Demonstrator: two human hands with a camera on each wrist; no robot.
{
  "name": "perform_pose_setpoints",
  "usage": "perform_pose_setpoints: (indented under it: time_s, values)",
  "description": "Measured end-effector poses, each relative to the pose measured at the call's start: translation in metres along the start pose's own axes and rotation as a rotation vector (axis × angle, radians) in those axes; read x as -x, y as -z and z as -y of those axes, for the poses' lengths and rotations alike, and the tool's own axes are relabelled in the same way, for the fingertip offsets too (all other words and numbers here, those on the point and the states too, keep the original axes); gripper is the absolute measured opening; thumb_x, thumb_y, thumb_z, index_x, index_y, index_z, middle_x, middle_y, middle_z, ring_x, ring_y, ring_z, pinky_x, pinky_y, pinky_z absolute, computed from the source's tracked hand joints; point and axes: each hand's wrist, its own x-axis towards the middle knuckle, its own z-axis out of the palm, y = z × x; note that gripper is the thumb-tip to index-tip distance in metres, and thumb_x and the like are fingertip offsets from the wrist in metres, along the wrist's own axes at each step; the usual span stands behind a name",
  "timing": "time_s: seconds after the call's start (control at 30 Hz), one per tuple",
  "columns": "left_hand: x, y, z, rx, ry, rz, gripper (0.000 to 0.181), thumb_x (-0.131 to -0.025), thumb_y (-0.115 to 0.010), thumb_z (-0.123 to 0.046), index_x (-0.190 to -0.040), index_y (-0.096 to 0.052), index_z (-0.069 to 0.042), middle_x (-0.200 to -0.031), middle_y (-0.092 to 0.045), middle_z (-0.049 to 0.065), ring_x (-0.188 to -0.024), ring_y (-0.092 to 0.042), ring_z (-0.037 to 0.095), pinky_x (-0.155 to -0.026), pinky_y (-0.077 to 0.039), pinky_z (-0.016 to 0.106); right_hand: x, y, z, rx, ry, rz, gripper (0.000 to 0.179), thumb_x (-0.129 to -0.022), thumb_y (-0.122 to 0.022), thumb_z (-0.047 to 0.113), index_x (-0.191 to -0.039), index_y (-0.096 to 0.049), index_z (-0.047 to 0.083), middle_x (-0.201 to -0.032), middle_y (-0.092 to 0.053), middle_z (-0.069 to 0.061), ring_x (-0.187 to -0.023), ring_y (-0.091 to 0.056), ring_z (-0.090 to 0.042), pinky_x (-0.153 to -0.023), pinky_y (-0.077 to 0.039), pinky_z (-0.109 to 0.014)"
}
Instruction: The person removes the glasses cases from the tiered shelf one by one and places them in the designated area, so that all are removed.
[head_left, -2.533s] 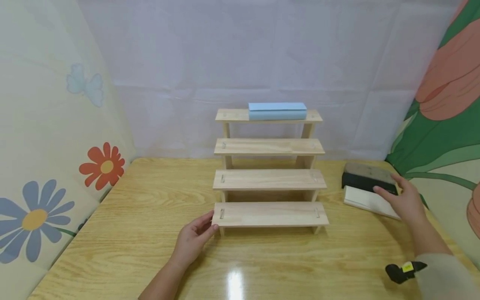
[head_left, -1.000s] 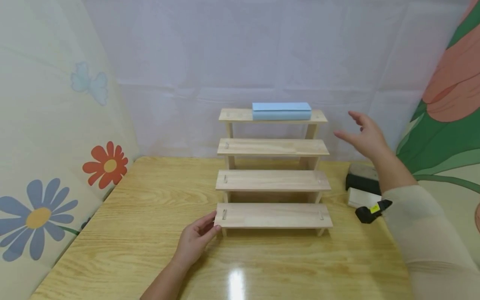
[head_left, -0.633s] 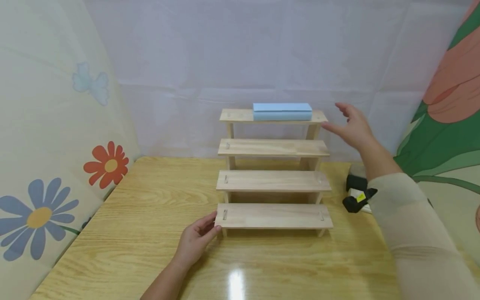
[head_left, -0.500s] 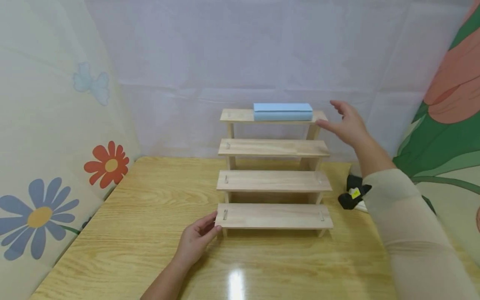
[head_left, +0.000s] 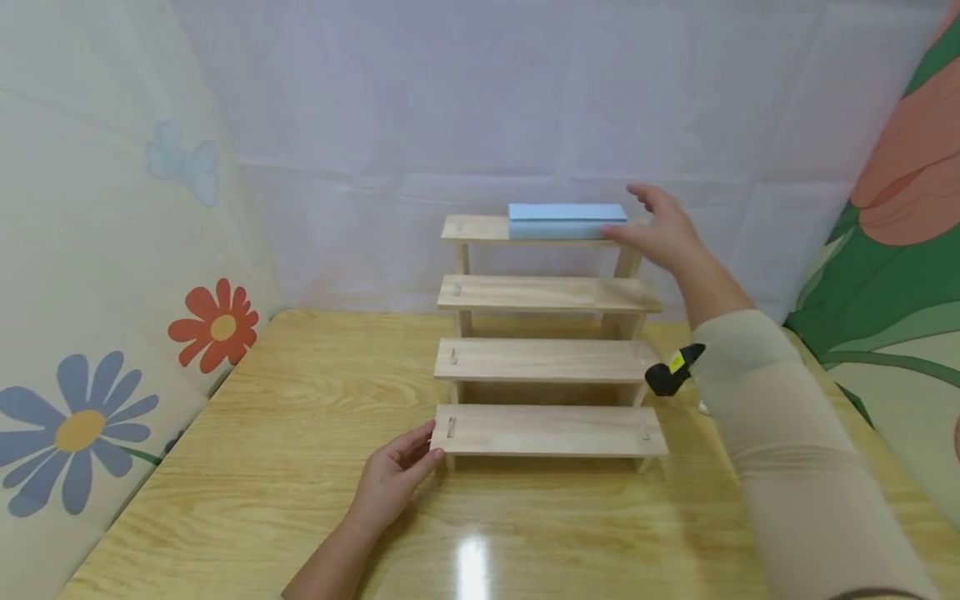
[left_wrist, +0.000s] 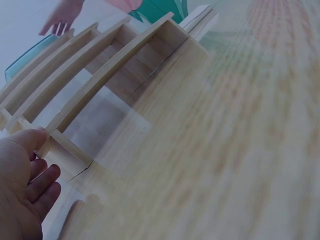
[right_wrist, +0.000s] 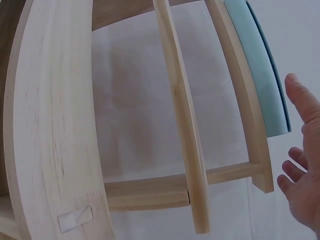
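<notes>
A four-step wooden display rack [head_left: 547,429] stands on the table. On its top step, right of the middle, lies a light blue oblong case [head_left: 566,221] with a flap lid. My left hand [head_left: 390,479] holds the left end of the lowest step; in the left wrist view its thumb [left_wrist: 30,139] lies on the step's corner and the other fingers are loosely bent below. My right hand [head_left: 660,233] is at the case's right end, thumb in front and fingers spread above. A gap shows between right thumb [right_wrist: 300,97] and case in the right wrist view.
Right of the rack, a white oblong thing [left_wrist: 197,22] lies on the wood-grain table [head_left: 315,392], mostly hidden in the head view by my sleeve [head_left: 795,442]. A pale cloth [head_left: 390,100] hangs behind, with flower-printed panels at both sides.
My right hand has left the dark and white cases on the right, risen and moved left to the blue case. The left hand stays on the lowest step.
</notes>
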Motion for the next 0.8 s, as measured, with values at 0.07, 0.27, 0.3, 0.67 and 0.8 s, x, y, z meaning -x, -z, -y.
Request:
perform_pose_setpoints:
  time_s: [0.07,0.27,0.3,0.67,0.8]
  values:
    - [0.0,0.0,0.0,0.005,-0.004,0.003,0.044,-0.09,-0.07,-0.009,-0.132,-0.059,-0.001,-0.134,-0.061,0.017,-0.119,-0.062,0.033,-0.094,-0.057,0.025,-0.002,-0.002,0.002,-0.006,0.018,0.001,0.085,-0.086,-0.074,0.038,-0.154,-0.03,0.012,-0.161,-0.028,-0.013,-0.148,-0.025,-0.035,-0.123,-0.023,-0.052]
    - [0.002,0.003,-0.001,-0.018,-0.008,-0.011,0.043,-0.09,-0.07,-0.01,-0.131,-0.059,-0.001,-0.134,-0.061,0.017,-0.119,-0.062,0.034,-0.093,-0.057,0.025,-0.01,-0.012,0.011,0.009,0.021,0.035,0.087,-0.085,-0.075,0.04,-0.154,-0.029,0.014,-0.162,-0.025,-0.012,-0.149,-0.023,-0.033,-0.125,-0.021,-0.049]
    - [0.002,0.003,-0.001,-0.022,-0.009,-0.016,0.043,-0.09,-0.07,-0.009,-0.131,-0.059,-0.001,-0.134,-0.061,0.017,-0.119,-0.062,0.033,-0.093,-0.057,0.024,-0.01,-0.014,0.012,0.012,0.018,0.041,0.088,-0.084,-0.075,0.041,-0.154,-0.029,0.014,-0.162,-0.024,-0.012,-0.149,-0.022,-0.033,-0.125,-0.021,-0.049]
    - [0.003,0.001,-0.002,-0.012,-0.045,-0.014,0.043,-0.089,-0.07,-0.007,-0.131,-0.059,0.002,-0.132,-0.061,0.019,-0.117,-0.064,0.033,-0.09,-0.057,0.021,-0.017,-0.021,0.016,0.025,0.0,0.065,0.091,-0.084,-0.077,0.04,-0.155,-0.027,0.014,-0.162,-0.025,-0.013,-0.146,-0.028,-0.032,-0.125,-0.023,-0.046]
    - [0.002,0.0,-0.002,0.005,-0.029,-0.008,0.044,-0.09,-0.07,-0.007,-0.131,-0.058,0.002,-0.133,-0.061,0.02,-0.117,-0.063,0.033,-0.091,-0.057,0.022,-0.018,-0.023,0.018,0.023,-0.016,0.08,0.092,-0.083,-0.077,0.041,-0.155,-0.026,0.015,-0.162,-0.025,-0.012,-0.146,-0.029,-0.032,-0.125,-0.023,-0.046]
